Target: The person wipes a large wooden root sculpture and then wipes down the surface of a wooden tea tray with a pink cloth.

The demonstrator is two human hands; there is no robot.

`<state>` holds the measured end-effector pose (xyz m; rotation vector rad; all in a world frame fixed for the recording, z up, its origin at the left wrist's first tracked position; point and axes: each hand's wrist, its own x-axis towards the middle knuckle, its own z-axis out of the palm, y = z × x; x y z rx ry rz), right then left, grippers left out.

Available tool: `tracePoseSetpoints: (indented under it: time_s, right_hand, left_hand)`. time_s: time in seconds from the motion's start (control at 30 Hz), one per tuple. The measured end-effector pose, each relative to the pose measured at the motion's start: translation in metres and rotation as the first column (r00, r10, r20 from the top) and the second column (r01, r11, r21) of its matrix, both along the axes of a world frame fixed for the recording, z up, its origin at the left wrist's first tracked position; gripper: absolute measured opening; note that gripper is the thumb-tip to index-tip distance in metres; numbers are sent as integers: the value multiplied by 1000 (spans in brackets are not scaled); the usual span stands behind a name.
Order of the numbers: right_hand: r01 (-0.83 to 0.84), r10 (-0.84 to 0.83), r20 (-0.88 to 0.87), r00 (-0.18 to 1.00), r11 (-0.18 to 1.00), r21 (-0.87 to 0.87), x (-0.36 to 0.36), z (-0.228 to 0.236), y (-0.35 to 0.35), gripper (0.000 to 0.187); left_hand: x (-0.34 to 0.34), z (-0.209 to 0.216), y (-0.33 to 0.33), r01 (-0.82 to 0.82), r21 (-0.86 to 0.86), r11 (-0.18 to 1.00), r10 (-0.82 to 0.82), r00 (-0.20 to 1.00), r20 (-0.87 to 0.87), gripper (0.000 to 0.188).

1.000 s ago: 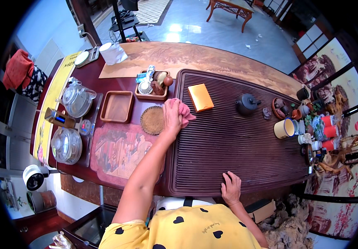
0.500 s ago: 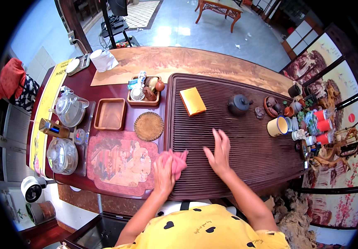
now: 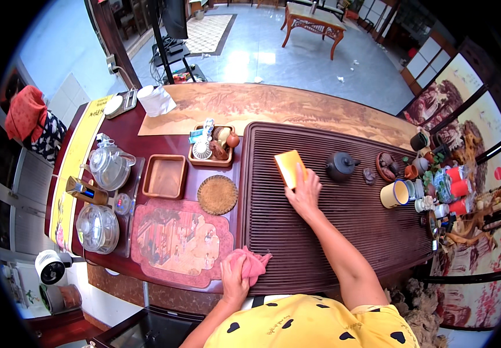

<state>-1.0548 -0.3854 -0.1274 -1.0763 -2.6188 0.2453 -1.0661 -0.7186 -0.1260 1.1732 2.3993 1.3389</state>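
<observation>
Table (image 3: 140, 145): long slab, dark red, glossy, filling most of the space in front of the person. On its right half sits the slatted tray (image 3: 297, 249): dark brown, rectangular, rounded corners, raised lip, parallel ribs over the whole top. Runner (image 3: 244, 104) along the far edge: flat, tan, printed with a brownish scene.

Left half: mat (image 3: 175, 243), reddish, scalloped outline, figures printed on it. Further left, glass kettle (image 3: 110, 168) and glass pot (image 3: 98, 229), both clear and round-bellied. Square wooden dish (image 3: 165, 176) beyond the mat: warm brown, visible grain, low walls, rounded corners.

Right hand (image 3: 304, 188) reaches over the slatted tray; thumb and fingers sit narrowly apart, holding the near end of the orange box. Left hand (image 3: 236, 281) is low, at the slatted tray's near left corner; fingers curled round the pink cloth.

Pink cloth (image 3: 253, 265): soft, bunched, creased, lying across the corner lip. Round disc (image 3: 218, 194): brown, rough-looking face, crimped rim, between mat and wooden dish. Orange box (image 3: 290, 168): small, rectangular, flat faces, bright glare on top. It's over the far left part of the slats; can't tell whether its underside touches them. Teapot (image 3: 341, 166): squat, matte, near-black, just right of the box. Mug (image 3: 394, 194): cream, cylindrical, dark blue rim, further right.
</observation>
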Motion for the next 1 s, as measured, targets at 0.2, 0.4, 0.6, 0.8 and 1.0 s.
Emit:
tracePoseSetpoints:
  time_s: [0.2, 0.4, 0.6, 0.8, 1.0]
  right_hand:
    - [-280, 267, -118, 957, 953, -116, 52, 63, -64, 90]
    - [-548, 297, -514, 805, 703, -452, -26, 34, -107, 49]
    - [-712, 725, -160, 669, 688, 142, -15, -2, -145, 45]
    - [-837, 841, -10, 540, 539, 92, -42, 30, -127, 18]
    - [-767, 797, 20, 603, 573, 288, -85, 30, -55, 27]
  left_hand:
    - [-53, 33, 74, -245, 203, 948, 190, 947, 258, 61]
    - [-78, 10, 113, -35, 257, 966, -86, 891, 445, 64]
    - [-127, -25, 23, -532, -166, 831, 492, 840, -230, 62]
    - [-128, -74, 12, -600, -437, 670, 476, 799, -367, 68]
    - [-129, -67, 19, -565, -556, 610, 460, 823, -332, 69]
